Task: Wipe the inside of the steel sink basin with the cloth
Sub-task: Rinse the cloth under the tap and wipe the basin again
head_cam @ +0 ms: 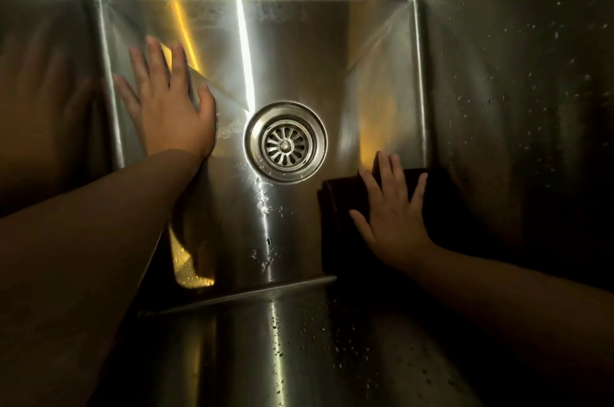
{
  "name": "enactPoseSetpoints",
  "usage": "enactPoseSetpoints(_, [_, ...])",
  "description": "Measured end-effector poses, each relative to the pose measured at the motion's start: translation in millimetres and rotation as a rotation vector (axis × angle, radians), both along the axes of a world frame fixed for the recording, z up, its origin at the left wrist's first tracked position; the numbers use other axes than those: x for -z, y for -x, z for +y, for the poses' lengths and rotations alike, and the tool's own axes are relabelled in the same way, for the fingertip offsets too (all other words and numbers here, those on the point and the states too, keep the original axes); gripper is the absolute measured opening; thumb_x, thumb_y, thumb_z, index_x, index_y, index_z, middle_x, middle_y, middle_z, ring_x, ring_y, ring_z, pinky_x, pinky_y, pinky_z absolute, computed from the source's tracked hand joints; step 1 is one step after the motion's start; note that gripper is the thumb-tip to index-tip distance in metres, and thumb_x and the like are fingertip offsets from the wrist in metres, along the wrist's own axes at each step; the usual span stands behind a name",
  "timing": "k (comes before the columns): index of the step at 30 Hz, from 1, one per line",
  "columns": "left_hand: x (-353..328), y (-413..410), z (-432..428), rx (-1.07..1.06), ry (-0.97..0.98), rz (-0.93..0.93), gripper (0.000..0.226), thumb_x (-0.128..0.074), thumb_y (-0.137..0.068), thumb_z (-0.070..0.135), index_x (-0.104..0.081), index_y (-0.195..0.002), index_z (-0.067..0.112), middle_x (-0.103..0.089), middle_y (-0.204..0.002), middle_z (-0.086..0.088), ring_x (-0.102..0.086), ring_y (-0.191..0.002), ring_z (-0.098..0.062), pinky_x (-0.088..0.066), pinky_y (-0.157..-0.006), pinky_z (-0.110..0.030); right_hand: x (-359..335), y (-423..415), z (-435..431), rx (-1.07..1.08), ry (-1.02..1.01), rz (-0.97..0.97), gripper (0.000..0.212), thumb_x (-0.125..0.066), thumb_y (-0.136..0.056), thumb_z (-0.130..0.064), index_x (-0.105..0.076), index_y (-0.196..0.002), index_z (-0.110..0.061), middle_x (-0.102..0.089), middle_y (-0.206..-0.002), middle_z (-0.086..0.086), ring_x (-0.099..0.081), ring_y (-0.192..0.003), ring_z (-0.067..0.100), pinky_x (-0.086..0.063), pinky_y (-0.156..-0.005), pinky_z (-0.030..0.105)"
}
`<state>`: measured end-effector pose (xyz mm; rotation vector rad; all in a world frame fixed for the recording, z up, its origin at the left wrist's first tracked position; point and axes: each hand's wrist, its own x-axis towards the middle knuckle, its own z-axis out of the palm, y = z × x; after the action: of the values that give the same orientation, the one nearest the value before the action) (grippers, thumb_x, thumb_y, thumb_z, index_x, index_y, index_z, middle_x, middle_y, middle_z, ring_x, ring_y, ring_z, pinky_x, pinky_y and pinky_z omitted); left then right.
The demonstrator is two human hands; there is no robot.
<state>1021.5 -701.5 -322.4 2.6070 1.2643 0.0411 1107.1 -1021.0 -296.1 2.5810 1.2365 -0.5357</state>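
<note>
The flat right hand (393, 217) pressed the cloth (335, 200), the flat left hand (171, 104) held nothing; either could slip on the wet sink (299, 57).

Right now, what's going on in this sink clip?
A person is reaching into the steel sink basin with both bare hands. The right hand presses a dark cloth flat on the basin floor by the right wall, fingers straight and spread. The left hand rests open on the floor to the left of the drain. Water droplets sit on the floor just below the drain.
</note>
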Motion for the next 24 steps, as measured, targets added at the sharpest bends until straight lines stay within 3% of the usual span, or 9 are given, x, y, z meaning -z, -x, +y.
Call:
enactPoseSetpoints(2, [0.2,0.5,0.8,-0.003,0.002,0.001,0.06,-0.031,-0.095,0.039,-0.02,-0.151,0.019,-0.011,-0.159,-0.009,-0.003,-0.146,-0.028,0.003,-0.114,-0.052,-5.2,-12.4,5.0,-0.153,-0.007,-0.03,0.071,-0.025,-0.09,-0.054,-0.032,-0.147,-0.012,-0.016,-0.156,0.022,-0.015,-0.144,0.038,-0.007,-0.107,0.066])
enactPoseSetpoints(7, [1.0,0.5,1.7,0.007,0.002,0.005,0.061,-0.029,-0.095,0.041,-0.018,-0.151,0.019,-0.009,-0.159,-0.009,-0.002,-0.146,-0.028,0.003,-0.114,-0.053,1.1,-81.7,29.6,-1.22,-0.148,0.26,0.061,-0.032,-0.096,-0.046,-0.033,-0.147,-0.014,-0.019,-0.155,0.017,-0.017,-0.144,0.036,-0.008,-0.117,0.05])
enactPoseSetpoints(9, [1.7,0.1,1.9,0.01,-0.007,0.007,0.061,-0.026,-0.095,0.042,-0.017,-0.151,0.019,-0.008,-0.159,-0.009,-0.001,-0.146,-0.028,0.002,-0.115,-0.053,9.1,-90.3,40.0,-1.421,-0.138,0.315,0.057,-0.032,-0.097,-0.044,-0.037,-0.146,-0.015,-0.022,-0.155,0.015,-0.017,-0.144,0.034,-0.01,-0.118,0.048])
enactPoseSetpoints(16, [3.6,1.0,1.5,0.017,-0.02,0.022,0.061,-0.025,-0.096,0.042,-0.015,-0.152,0.02,-0.007,-0.16,-0.008,0.0,-0.147,-0.027,0.003,-0.116,-0.052,20.0,-79.7,22.2,-1.31,-0.224,0.284,0.058,-0.03,-0.097,-0.043,-0.027,-0.148,-0.015,-0.017,-0.155,0.014,-0.008,-0.146,0.031,-0.002,-0.119,0.05])
enactPoseSetpoints(24, [8.3,2.0,2.1,0.009,-0.029,0.003,0.061,-0.025,-0.095,0.043,-0.016,-0.151,0.021,-0.008,-0.16,-0.007,-0.001,-0.147,-0.027,0.003,-0.115,-0.051,16.3,-73.6,17.3,-1.289,-0.192,0.292,0.067,-0.033,-0.094,-0.056,-0.031,-0.147,-0.015,-0.018,-0.155,0.017,-0.011,-0.145,0.033,-0.009,-0.116,0.052])
